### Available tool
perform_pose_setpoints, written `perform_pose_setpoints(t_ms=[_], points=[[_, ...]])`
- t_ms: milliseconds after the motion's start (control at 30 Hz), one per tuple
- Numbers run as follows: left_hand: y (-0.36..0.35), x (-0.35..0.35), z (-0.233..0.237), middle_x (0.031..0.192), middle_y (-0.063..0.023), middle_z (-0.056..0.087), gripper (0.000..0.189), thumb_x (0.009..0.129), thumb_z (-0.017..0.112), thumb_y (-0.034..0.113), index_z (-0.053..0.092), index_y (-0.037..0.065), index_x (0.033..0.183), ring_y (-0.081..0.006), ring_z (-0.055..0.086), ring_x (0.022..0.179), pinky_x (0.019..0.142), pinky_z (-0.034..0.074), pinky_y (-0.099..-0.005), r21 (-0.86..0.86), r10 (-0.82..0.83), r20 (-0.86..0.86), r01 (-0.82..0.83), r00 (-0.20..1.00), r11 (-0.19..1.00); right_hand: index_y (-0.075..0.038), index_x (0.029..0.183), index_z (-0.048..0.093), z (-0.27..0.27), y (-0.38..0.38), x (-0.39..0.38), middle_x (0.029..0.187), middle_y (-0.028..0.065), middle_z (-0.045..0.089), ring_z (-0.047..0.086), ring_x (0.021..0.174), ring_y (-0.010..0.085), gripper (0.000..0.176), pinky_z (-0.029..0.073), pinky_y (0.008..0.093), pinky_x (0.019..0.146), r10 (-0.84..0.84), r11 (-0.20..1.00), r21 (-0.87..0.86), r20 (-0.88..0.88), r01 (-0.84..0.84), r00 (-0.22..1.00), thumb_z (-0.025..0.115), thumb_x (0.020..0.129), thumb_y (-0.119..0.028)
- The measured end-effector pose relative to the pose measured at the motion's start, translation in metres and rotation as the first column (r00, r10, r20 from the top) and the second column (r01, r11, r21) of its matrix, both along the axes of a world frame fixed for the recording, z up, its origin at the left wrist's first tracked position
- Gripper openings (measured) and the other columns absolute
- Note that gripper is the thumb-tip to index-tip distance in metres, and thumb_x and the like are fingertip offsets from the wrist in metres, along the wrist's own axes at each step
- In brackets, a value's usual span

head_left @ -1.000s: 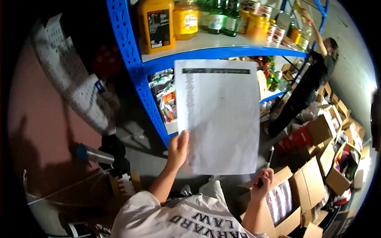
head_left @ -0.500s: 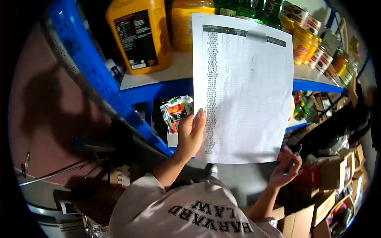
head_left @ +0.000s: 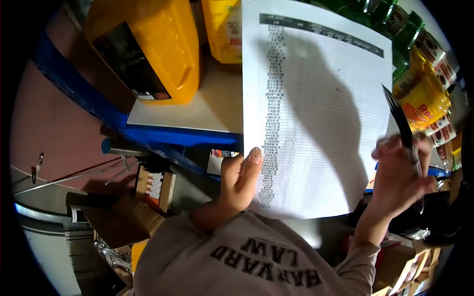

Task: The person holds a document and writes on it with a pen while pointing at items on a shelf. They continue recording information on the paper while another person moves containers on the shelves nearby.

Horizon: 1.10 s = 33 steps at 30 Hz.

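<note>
A printed sheet of paper [head_left: 316,128] with a table and a column of small characters is held up in front of me. My left hand [head_left: 239,180] pinches its lower left edge, thumb on the printed face. At the right edge of the paper, my right hand [head_left: 402,172] is closed around a black pen [head_left: 402,118], whose tip points up and to the left. A dark shadow falls across the middle of the sheet. Two small marks show in its upper part; the characters are too small to read.
Behind the paper, a blue-framed shelf [head_left: 197,135] bears a large yellow jug [head_left: 165,54], another yellow container [head_left: 222,34], green glass bottles [head_left: 410,39] and a yellow pack [head_left: 424,103]. Open cardboard boxes [head_left: 123,222] stand on the floor at lower left, with more at lower right.
My right hand has risen with the pen from below the paper to beside its right edge. The view has shifted closer to the shelf, and a shadow now covers part of the sheet.
</note>
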<state>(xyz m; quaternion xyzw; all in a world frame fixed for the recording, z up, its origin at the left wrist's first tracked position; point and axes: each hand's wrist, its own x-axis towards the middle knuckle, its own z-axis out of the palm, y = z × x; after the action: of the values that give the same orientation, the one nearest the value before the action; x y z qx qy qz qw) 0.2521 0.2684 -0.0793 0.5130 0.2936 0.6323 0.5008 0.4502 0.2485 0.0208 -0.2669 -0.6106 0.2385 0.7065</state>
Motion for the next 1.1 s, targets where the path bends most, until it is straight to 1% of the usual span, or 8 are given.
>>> perform_pose_setpoints(t_ms=[133, 333, 500, 567, 667, 867, 967, 1100], points=[[0.0, 0.0, 0.002, 0.052, 0.0051, 0.031, 0.026, 0.085, 0.043, 0.014, 0.042, 0.002, 0.062, -0.0024, 0.026, 0.05, 0.045, 0.02, -0.0208, -0.034, -0.053, 0.057, 0.055, 0.997, 0.998, -0.003, 0.085, 0.041, 0.01, 0.026, -0.007, 0.069, 0.005, 0.044, 0.044, 0.046, 0.0093, 0.026, 0.045, 0.0292, 0.063, 0.106, 0.989, -0.128, 0.265, -0.074, 0.958, 0.054, 0.08, -0.025], [0.001, -0.02, -0.016, 0.05, 0.0038, 0.032, 0.029, 0.085, 0.04, 0.01, 0.037, 0.003, 0.056, -0.0038, 0.026, 0.048, 0.042, 0.02, -0.0226, -0.048, -0.206, -0.005, 0.205, 0.979, 0.978, -0.001, 0.077, 0.041, -0.002, 0.04, -0.031, 0.059, 0.0068, 0.043, 0.041, 0.046, 0.0131, 0.053, 0.036, 0.0294, 0.066, 0.258, 0.903, -0.376, 0.089, -0.207, 0.962, 0.021, 0.081, -0.05], [0.021, -0.061, 0.005, 0.074, -0.0064, 0.058, 0.021, 0.081, 0.04, 0.014, 0.059, 0.005, 0.078, -0.0185, 0.053, 0.059, 0.05, 0.041, -0.0297, 0.743, 0.409, -0.261, -0.089, 0.874, 0.664, -0.005, 0.062, 0.038, 0.007, 0.048, -0.037, 0.042, 0.0028, 0.035, 0.039, 0.041, 0.0157, 0.061, 0.024, 0.0362, 0.094, 0.273, 0.828, -0.525, 0.073, -0.196, 0.959, 0.007, 0.081, -0.053], [0.034, -0.05, 0.006, 0.088, -0.0029, 0.059, 0.013, 0.079, 0.048, 0.013, 0.059, 0.011, 0.084, -0.0152, 0.055, 0.072, 0.072, 0.04, -0.0343, 0.879, 0.648, -0.133, -0.213, 0.75, 0.427, -0.004, 0.062, 0.04, 0.004, 0.052, -0.026, 0.04, 0.001, 0.033, 0.033, 0.036, 0.0133, 0.065, 0.023, 0.0312, 0.074, 0.329, 0.813, -0.546, 0.143, -0.203, 0.933, 0.005, 0.08, -0.055], [0.044, -0.048, 0.013, 0.1, 0.0062, 0.058, 0.012, 0.075, 0.058, 0.022, 0.061, 0.018, 0.086, -0.0067, 0.054, 0.089, 0.097, 0.008, -0.0373, 0.917, 0.797, -0.386, 0.1, 0.465, 0.387, -0.002, 0.067, 0.046, -0.001, 0.057, -0.016, 0.038, -0.0007, 0.033, 0.026, 0.029, 0.0095, 0.071, 0.024, 0.0228, 0.031, 0.36, 0.794, -0.564, 0.131, -0.229, 0.924, 0.006, 0.078, -0.06], [0.054, -0.045, 0.013, 0.092, 0.0052, 0.061, 0.012, 0.075, 0.057, 0.021, 0.062, 0.018, 0.085, -0.0042, 0.055, 0.08, 0.095, 0.012, -0.0327, 0.94, 0.796, -0.327, 0.089, 0.51, 0.329, -0.003, 0.073, 0.046, -0.004, 0.065, -0.049, 0.049, 0.0041, 0.049, 0.046, 0.04, 0.0118, 0.06, 0.04, 0.0256, 0.062, -0.118, 0.857, -0.488, 0.123, 0.163, 0.985, 0.026, 0.079, -0.059], [0.058, -0.04, 0.012, 0.09, 0.0063, 0.061, 0.01, 0.074, 0.057, 0.021, 0.062, 0.019, 0.082, -0.0031, 0.054, 0.076, 0.089, 0.017, -0.0285, 0.956, 0.794, -0.267, 0.049, 0.547, 0.288, -0.003, 0.075, 0.047, -0.007, 0.068, -0.033, 0.056, 0.0023, 0.051, 0.047, 0.045, 0.0077, 0.038, 0.041, 0.0203, 0.057, -0.107, 0.864, -0.473, 0.168, 0.175, 0.98, 0.053, 0.077, -0.041], [0.057, -0.039, 0.021, 0.082, 0.0045, 0.062, 0.006, 0.075, 0.056, 0.019, 0.061, 0.018, 0.079, -0.0049, 0.053, 0.068, 0.076, 0.025, -0.0225, 0.95, 0.79, -0.296, 0.078, 0.538, 0.303, -0.003, 0.074, 0.049, 0.006, 0.067, -0.027, 0.054, -0.0001, 0.046, 0.038, 0.043, 0.003, 0.02, 0.032, 0.0169, 0.042, 0.034, 0.784, -0.597, 0.317, 0.172, 0.948, 0.057, 0.077, -0.02]])
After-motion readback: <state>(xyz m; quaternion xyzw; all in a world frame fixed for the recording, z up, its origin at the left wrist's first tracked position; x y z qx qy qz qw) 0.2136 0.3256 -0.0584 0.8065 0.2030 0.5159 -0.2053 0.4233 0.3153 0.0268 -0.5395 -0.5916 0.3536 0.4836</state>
